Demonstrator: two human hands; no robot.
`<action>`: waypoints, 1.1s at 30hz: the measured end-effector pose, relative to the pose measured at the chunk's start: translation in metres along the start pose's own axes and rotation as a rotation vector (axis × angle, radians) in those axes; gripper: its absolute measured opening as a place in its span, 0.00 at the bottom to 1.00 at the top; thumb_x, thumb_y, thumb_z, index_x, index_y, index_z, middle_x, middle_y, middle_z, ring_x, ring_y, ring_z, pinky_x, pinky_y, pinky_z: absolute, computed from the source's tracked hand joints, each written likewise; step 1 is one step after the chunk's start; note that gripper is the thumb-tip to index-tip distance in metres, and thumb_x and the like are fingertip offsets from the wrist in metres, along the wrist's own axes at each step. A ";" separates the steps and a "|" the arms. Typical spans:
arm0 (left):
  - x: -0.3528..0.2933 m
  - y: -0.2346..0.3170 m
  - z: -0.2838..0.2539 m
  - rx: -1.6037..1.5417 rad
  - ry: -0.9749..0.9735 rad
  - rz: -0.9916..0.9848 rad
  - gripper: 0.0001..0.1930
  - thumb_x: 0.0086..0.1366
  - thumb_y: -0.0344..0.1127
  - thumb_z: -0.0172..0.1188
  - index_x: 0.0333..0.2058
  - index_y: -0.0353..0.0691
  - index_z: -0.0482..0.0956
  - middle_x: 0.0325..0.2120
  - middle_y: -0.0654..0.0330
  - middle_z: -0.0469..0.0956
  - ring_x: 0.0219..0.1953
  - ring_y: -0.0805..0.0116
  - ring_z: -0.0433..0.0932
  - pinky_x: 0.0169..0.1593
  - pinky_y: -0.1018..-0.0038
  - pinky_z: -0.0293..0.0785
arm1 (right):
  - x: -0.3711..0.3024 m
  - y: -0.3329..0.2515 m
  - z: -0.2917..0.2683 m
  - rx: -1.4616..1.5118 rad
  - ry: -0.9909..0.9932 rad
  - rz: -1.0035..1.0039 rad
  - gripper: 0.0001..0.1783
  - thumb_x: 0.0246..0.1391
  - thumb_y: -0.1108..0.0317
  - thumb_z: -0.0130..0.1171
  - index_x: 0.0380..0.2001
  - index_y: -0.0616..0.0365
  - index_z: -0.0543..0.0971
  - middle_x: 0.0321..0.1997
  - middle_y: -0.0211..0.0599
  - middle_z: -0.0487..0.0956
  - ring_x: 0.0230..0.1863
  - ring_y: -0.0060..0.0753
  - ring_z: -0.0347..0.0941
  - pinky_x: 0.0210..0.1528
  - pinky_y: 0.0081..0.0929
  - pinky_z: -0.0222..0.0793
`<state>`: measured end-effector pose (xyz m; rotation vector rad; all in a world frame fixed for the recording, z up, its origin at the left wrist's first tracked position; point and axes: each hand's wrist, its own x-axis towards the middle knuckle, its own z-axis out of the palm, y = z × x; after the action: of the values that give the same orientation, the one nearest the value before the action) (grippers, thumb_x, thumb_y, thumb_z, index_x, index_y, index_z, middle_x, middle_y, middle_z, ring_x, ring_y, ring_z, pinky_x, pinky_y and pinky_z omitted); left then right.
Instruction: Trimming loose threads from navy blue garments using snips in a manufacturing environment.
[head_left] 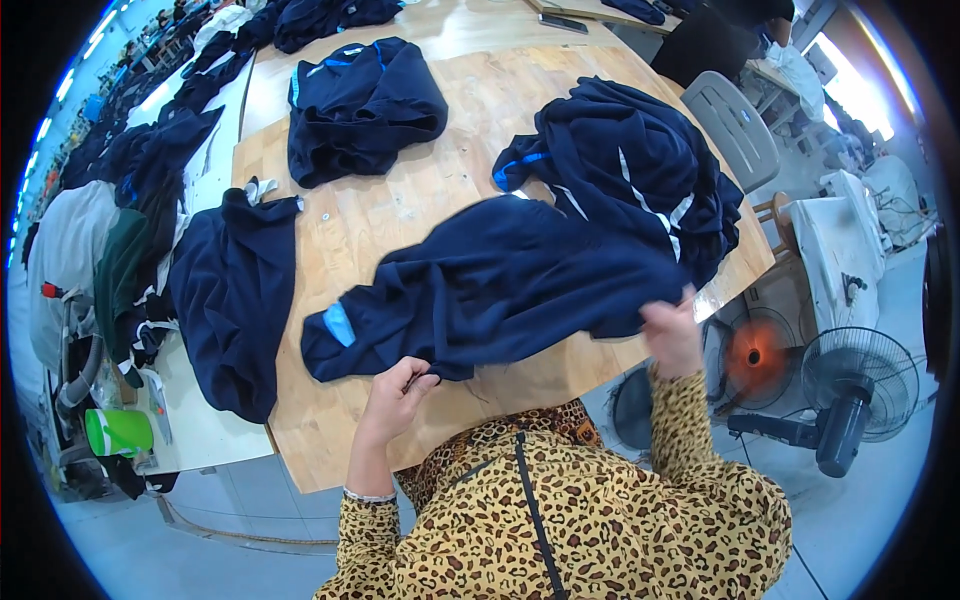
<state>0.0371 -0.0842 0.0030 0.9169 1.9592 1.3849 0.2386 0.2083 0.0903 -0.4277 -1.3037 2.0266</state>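
Observation:
A navy garment (520,265) with a light blue patch at its left end lies spread across the wooden table in front of me. My left hand (393,397) pinches its near edge, close to the left end. Over at the garment's right end is my right hand (672,328), its fingers curled at the fabric edge; motion smears them slightly, but they look closed on the cloth. A heap of navy garments (640,150) with white stripes touches the far side of the spread piece. To the left, another navy garment (238,300) hangs over the table's side.
A folded navy garment (365,115) lies on the far part of the wooden table (470,90). At the right stand a grey chair (730,125) and a fan (850,390). A green bucket (118,432) sits at lower left, near clothes piled along a white table.

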 end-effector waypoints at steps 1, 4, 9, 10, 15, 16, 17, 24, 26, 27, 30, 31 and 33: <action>-0.002 0.006 -0.004 0.007 0.003 0.002 0.06 0.58 0.28 0.61 0.31 0.34 0.73 0.19 0.64 0.70 0.20 0.76 0.68 0.24 0.79 0.65 | 0.014 -0.020 0.012 -0.055 -0.026 -0.115 0.28 0.38 0.82 0.56 0.49 0.69 0.69 0.47 0.42 0.76 0.49 0.35 0.73 0.54 0.30 0.68; -0.010 0.015 -0.007 -0.451 0.047 -0.096 0.04 0.63 0.29 0.56 0.34 0.36 0.73 0.20 0.70 0.70 0.20 0.84 0.64 0.23 0.87 0.60 | 0.072 -0.045 0.053 0.097 -0.187 -0.320 0.22 0.43 0.80 0.56 0.46 0.69 0.71 0.45 0.42 0.76 0.47 0.36 0.74 0.53 0.30 0.68; -0.003 0.021 0.010 -0.750 0.143 -0.036 0.04 0.66 0.31 0.52 0.35 0.37 0.71 0.23 0.66 0.73 0.18 0.83 0.65 0.20 0.86 0.60 | 0.201 -0.039 0.119 -0.037 -0.464 -0.389 0.24 0.51 0.75 0.59 0.51 0.67 0.66 0.50 0.42 0.72 0.52 0.30 0.69 0.57 0.23 0.64; 0.000 0.023 0.013 -0.832 0.193 -0.060 0.04 0.66 0.31 0.52 0.35 0.37 0.71 0.22 0.66 0.72 0.18 0.82 0.66 0.20 0.86 0.61 | 0.216 -0.032 0.123 -0.188 -0.501 -0.351 0.30 0.51 0.73 0.60 0.56 0.66 0.61 0.56 0.45 0.67 0.59 0.32 0.62 0.61 0.25 0.58; 0.003 0.016 0.016 -0.913 0.383 -0.186 0.04 0.65 0.32 0.53 0.34 0.38 0.73 0.21 0.66 0.72 0.16 0.80 0.66 0.19 0.86 0.62 | 0.162 0.028 0.137 -0.512 -0.475 -0.009 0.39 0.47 0.68 0.65 0.58 0.68 0.56 0.58 0.53 0.66 0.59 0.40 0.64 0.59 0.31 0.61; 0.005 0.014 0.016 -0.912 0.354 -0.220 0.04 0.65 0.31 0.54 0.34 0.38 0.73 0.20 0.66 0.72 0.16 0.81 0.66 0.19 0.86 0.62 | 0.143 0.043 0.122 -0.684 -0.471 -0.079 0.39 0.47 0.68 0.65 0.58 0.66 0.57 0.55 0.51 0.68 0.55 0.38 0.66 0.56 0.30 0.64; 0.006 0.013 0.017 -0.918 0.358 -0.219 0.04 0.65 0.31 0.54 0.34 0.38 0.73 0.20 0.66 0.72 0.16 0.81 0.66 0.19 0.86 0.62 | 0.123 0.055 0.109 -0.853 -0.464 -0.150 0.39 0.46 0.67 0.66 0.58 0.64 0.58 0.52 0.50 0.70 0.51 0.36 0.69 0.53 0.29 0.66; 0.017 0.022 0.027 -0.915 0.281 -0.307 0.04 0.63 0.32 0.57 0.34 0.39 0.74 0.20 0.68 0.71 0.16 0.82 0.65 0.18 0.86 0.60 | -0.020 0.111 0.102 -0.790 -0.587 0.254 0.25 0.41 0.63 0.71 0.39 0.61 0.70 0.31 0.31 0.73 0.33 0.20 0.70 0.36 0.20 0.69; 0.020 0.033 0.033 -0.808 0.191 -0.274 0.05 0.62 0.31 0.58 0.36 0.39 0.75 0.21 0.70 0.70 0.17 0.85 0.64 0.19 0.87 0.58 | -0.029 0.115 0.108 -0.754 -0.478 0.393 0.21 0.47 0.66 0.67 0.41 0.62 0.72 0.34 0.30 0.75 0.36 0.18 0.70 0.39 0.19 0.69; 0.021 0.038 0.033 -0.809 0.181 -0.271 0.05 0.62 0.31 0.58 0.36 0.39 0.75 0.21 0.70 0.70 0.17 0.85 0.64 0.19 0.87 0.58 | -0.029 0.122 0.104 -0.758 -0.469 0.390 0.21 0.47 0.66 0.67 0.41 0.62 0.72 0.34 0.30 0.75 0.36 0.18 0.70 0.39 0.19 0.69; 0.020 0.045 0.034 -0.646 0.185 -0.176 0.09 0.61 0.30 0.59 0.40 0.36 0.75 0.23 0.72 0.70 0.23 0.86 0.65 0.25 0.88 0.62 | -0.022 0.125 0.098 -0.171 -0.336 0.498 0.07 0.57 0.75 0.52 0.40 0.63 0.74 0.35 0.23 0.76 0.37 0.14 0.68 0.43 0.16 0.66; 0.019 0.039 0.034 -0.647 0.187 -0.173 0.09 0.61 0.30 0.59 0.40 0.36 0.75 0.23 0.72 0.70 0.23 0.86 0.65 0.25 0.88 0.62 | -0.018 0.117 0.098 -0.062 -0.267 0.509 0.08 0.57 0.76 0.50 0.41 0.61 0.74 0.37 0.22 0.76 0.38 0.13 0.69 0.43 0.15 0.66; 0.017 0.024 0.030 -0.256 0.280 -0.040 0.12 0.59 0.32 0.62 0.41 0.36 0.75 0.26 0.70 0.73 0.26 0.83 0.69 0.30 0.86 0.67 | -0.008 0.114 0.080 0.026 -0.243 0.522 0.09 0.57 0.77 0.49 0.41 0.61 0.75 0.39 0.24 0.76 0.40 0.13 0.70 0.45 0.13 0.65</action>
<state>0.0552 -0.0485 0.0160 0.5884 1.9231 1.7692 0.1554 0.1187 0.0233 -0.5685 -1.4118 2.5918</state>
